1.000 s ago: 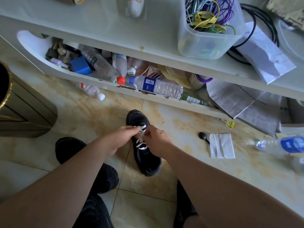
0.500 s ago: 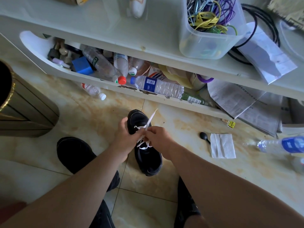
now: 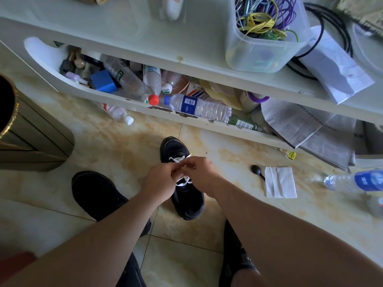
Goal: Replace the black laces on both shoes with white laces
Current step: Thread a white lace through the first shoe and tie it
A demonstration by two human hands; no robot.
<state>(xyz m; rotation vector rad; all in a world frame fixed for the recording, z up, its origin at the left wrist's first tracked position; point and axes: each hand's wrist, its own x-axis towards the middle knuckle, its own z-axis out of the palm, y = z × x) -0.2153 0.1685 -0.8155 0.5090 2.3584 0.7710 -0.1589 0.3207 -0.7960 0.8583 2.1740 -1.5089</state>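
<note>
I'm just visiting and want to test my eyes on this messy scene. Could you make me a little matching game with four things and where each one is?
Things:
1. white lace
2. black spoon
3. coloured cables
4. blue block

Places:
A. in the clear tub on the table top
B. on the lower shelf among bottles
C. on the floor beside a white napkin
D. on the black shoe under both hands

Pairs: 1-D, 2-C, 3-A, 4-B

1. The left hand [image 3: 160, 182] and right hand [image 3: 202, 172] are meeting over a black shoe [image 3: 182, 179] on the tiled floor [image 3: 116, 146], pinching its white lace [image 3: 179, 160].
2. A second black shoe [image 3: 97, 193] is sitting to the left.
3. A white napkin [image 3: 280, 182] is lying to the right.
</note>
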